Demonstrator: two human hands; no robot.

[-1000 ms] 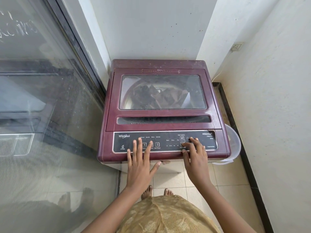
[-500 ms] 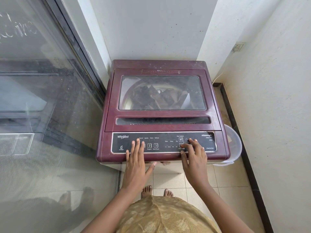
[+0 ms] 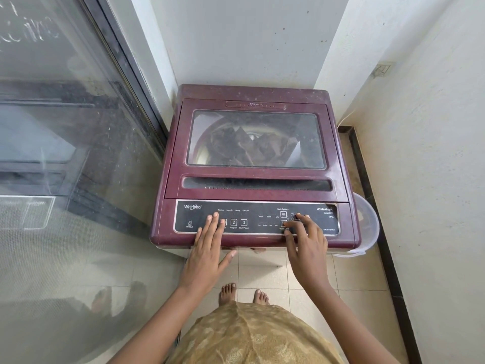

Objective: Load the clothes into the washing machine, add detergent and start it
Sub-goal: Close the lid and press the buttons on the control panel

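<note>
A maroon top-loading washing machine (image 3: 170, 179) stands in the corner with its lid closed. Through the lid's window dark clothes (image 3: 252, 148) lie in the drum. Along the front runs a black control panel (image 3: 258, 206) with numbered buttons. My left hand (image 3: 208, 248) lies flat on the panel's left part, fingers straight, fingertips beside button 1. My right hand (image 3: 307, 243) rests on the right part, fingers spread over the wash-option and water-level buttons. No detergent container is in view.
A glass sliding door (image 3: 65, 153) runs along the left. White walls close in behind and to the right. A translucent plastic bucket (image 3: 367, 222) sits wedged between the machine and the right wall. My bare feet (image 3: 242, 294) stand on beige tiles.
My left hand has slid left along the panel, uncovering buttons 2 and 3. My right hand stays on the right-hand buttons with little movement.
</note>
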